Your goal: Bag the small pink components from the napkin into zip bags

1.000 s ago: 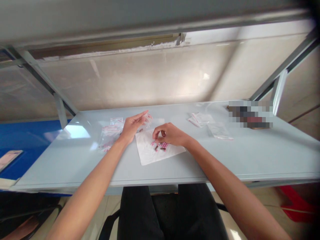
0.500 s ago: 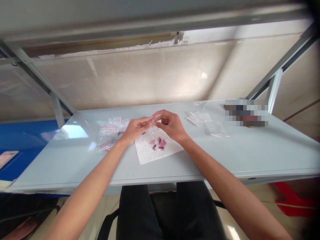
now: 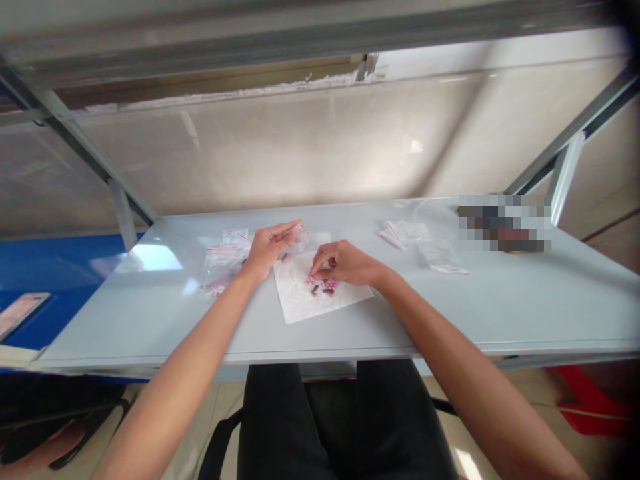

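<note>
Pinching one small clear plastic bag (image 3: 301, 234), the left hand (image 3: 267, 245) hovers; the right hand (image 3: 345, 263), fingers narrowed, touches pink pills (image 3: 330, 285) beside two brown capsules (image 3: 315, 289) on one white paper sheet (image 3: 303, 308) on the grey table (image 3: 450, 313).

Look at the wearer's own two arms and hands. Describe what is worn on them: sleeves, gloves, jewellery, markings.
The left hand and right hand are ungloved. The forearms behind them are bare, with no sleeves in view. No watch, bracelet or ring can be made out, and no markings show. Black trousers cover the lap.
</note>
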Demonstrator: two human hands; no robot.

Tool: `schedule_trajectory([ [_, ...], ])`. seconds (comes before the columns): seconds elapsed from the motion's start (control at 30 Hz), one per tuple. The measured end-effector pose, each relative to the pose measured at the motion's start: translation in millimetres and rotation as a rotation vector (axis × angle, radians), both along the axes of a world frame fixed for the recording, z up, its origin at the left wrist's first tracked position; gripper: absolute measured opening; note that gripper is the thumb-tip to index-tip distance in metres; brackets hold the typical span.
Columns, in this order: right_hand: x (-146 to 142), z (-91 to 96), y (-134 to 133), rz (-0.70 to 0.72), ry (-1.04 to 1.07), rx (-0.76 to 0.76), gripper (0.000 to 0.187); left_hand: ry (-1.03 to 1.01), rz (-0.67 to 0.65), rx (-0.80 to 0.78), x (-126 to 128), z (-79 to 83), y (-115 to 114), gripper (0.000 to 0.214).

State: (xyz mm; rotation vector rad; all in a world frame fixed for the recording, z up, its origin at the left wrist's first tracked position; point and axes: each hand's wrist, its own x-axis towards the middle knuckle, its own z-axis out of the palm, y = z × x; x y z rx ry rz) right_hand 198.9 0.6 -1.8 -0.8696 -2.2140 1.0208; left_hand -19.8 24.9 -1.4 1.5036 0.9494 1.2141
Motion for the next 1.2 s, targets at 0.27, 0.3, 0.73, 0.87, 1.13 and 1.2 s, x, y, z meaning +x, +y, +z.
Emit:
schedule_trajectory([
  [0.27, -0.2, 3.6, 0.6, -0.028, -0.088, 0.095, 0.014, 0.022, 0.002, -0.001, -0.4, -2.0, 1.7, 0.054],
  [0.3, 1.4, 4.4, 1.3, -0.054, -0.075, 0.11, 0.013, 0.021, 0.004, -0.001, -0.7, -2.1, 1.9, 0.054],
  [0.73, -6.2, 7.2, 2.6, -0.444, 0.311, 0.23, 0.02, 0.085, -0.11, -0.023, 6.6, -3.8, -5.1, 0.052],
  [0.87, 0.4, 6.9, 2.2, -0.385, 0.132, 0.151, 0.018, 0.031, 0.064, 0.002, 0.8, -6.9, 3.5, 0.057],
  [1.13, -3.8, 4.4, -2.5, 0.047, -0.064, -0.008, 0.013, -0.007, 0.114, 0.012, -2.0, -9.2, 8.3, 0.062],
  [1.2, -5.6, 3.7, -3.4, 0.062, -0.06, -0.011, 0.01, 0.001, 0.103, 0.012, -1.8, -8.8, 7.2, 0.062],
])
